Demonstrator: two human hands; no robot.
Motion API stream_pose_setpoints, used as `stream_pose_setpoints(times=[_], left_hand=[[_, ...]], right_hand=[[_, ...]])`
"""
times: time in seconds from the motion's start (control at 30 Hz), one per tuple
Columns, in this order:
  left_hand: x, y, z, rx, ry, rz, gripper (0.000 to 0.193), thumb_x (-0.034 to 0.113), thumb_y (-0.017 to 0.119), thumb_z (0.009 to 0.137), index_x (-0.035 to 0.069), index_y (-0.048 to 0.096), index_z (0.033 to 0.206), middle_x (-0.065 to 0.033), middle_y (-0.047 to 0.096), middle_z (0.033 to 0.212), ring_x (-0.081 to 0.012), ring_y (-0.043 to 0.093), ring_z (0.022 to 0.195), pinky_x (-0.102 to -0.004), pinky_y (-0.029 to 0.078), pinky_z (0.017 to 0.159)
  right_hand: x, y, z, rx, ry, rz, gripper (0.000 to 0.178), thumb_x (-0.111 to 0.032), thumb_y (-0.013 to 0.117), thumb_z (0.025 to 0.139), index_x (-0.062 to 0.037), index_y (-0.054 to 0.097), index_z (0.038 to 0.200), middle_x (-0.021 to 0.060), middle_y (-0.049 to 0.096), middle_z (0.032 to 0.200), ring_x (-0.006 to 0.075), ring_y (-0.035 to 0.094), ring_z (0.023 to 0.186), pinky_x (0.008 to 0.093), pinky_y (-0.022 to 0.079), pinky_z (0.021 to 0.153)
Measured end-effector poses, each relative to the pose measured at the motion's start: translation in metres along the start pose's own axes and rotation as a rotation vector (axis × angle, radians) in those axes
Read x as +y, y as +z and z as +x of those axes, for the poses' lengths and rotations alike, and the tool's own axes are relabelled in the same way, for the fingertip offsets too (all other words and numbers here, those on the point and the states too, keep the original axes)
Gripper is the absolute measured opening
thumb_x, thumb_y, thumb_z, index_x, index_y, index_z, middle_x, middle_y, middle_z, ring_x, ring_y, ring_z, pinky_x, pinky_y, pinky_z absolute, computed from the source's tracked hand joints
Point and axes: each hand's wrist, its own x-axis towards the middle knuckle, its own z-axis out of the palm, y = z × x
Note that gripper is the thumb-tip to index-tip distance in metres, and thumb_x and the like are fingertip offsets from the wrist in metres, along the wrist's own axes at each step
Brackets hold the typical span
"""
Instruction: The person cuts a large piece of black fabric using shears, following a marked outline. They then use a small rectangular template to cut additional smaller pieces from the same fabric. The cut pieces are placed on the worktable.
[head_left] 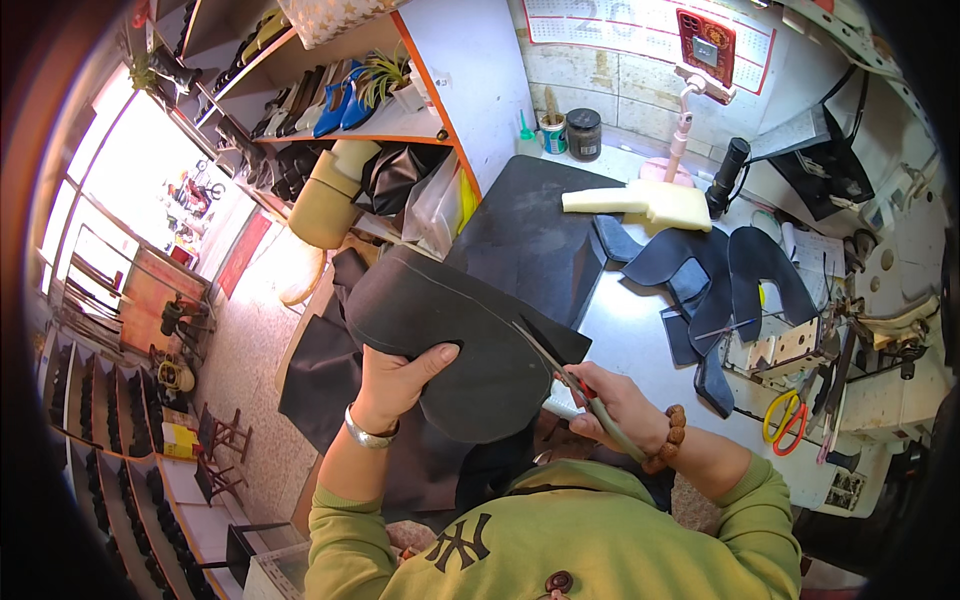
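My left hand [400, 378] grips a large black sheet of leather-like material [445, 335] by its near edge, the thumb lying on top. A pale curved line is drawn across this sheet. In my right hand [622, 405] is a pair of scissors [610, 427] with greyish-green handles. Their blades point up and left and lie at the right part of the sheet, along the drawn line. How far apart the blades are is hard to make out. More dark material [325, 375] hangs below and left of my left hand.
On the white table [625, 335] lie a black mat [520, 220], a yellowish foam piece [645, 203], and dark cut pieces [690, 265]. Yellow-and-red scissors [785, 418] rest near a sewing machine [890, 380] at the right. A phone stand [683, 130] rises behind. Shoe shelves [390, 125] stand at the far left.
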Motion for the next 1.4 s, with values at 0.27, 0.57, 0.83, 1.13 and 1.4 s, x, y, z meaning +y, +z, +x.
stream_pose_setpoints(times=[0.27,0.57,0.83,1.13,1.4], left_hand=[[-0.001,-0.001,0.002,0.015,-0.009,-0.028,0.041,-0.001,0.072,0.081,-0.003,0.057,0.119,-0.0054,0.064,0.112,-0.0140,0.059,0.102,-0.0303,0.047,0.091],[0.002,0.000,0.004,-0.076,-0.092,0.000,0.036,-0.003,0.070,0.083,-0.002,0.059,0.117,-0.0036,0.064,0.109,-0.0123,0.059,0.100,-0.0289,0.047,0.089],[-0.002,0.009,0.004,-0.196,-0.104,0.041,0.040,-0.001,0.069,0.084,-0.002,0.056,0.121,-0.0037,0.062,0.115,-0.0121,0.057,0.105,-0.0293,0.046,0.092],[-0.005,0.007,0.001,-0.205,-0.089,-0.046,0.045,-0.001,0.070,0.082,-0.002,0.055,0.124,-0.0041,0.061,0.119,-0.0134,0.056,0.109,-0.0308,0.045,0.095],[-0.007,0.006,0.000,0.044,-0.004,-0.161,0.037,-0.002,0.069,0.083,-0.002,0.058,0.118,-0.0061,0.065,0.110,-0.0149,0.061,0.100,-0.0305,0.048,0.090]], right_hand=[[0.006,0.003,-0.008,0.022,-0.039,-0.061,0.039,-0.034,0.072,0.086,-0.0046,0.056,0.107,0.0075,0.055,0.067,0.0226,0.057,0.059,0.0316,0.047,0.057],[0.005,-0.012,0.002,-0.084,0.038,-0.141,0.071,-0.060,0.067,0.079,-0.0090,0.050,0.126,0.0103,0.064,0.093,0.0302,0.064,0.087,0.0349,0.050,0.076],[-0.009,-0.009,0.014,-0.063,-0.013,-0.127,0.073,-0.059,0.066,0.081,-0.0065,0.047,0.128,0.0130,0.062,0.100,0.0307,0.062,0.094,0.0346,0.049,0.081],[-0.007,-0.006,0.005,-0.004,0.021,-0.108,0.051,-0.045,0.068,0.085,-0.0046,0.055,0.113,0.0125,0.058,0.075,0.0284,0.058,0.067,0.0342,0.048,0.065],[-0.003,-0.004,-0.004,-0.023,-0.009,-0.179,0.049,-0.039,0.074,0.082,-0.0046,0.056,0.112,0.0123,0.060,0.076,0.0278,0.060,0.066,0.0312,0.048,0.062]])
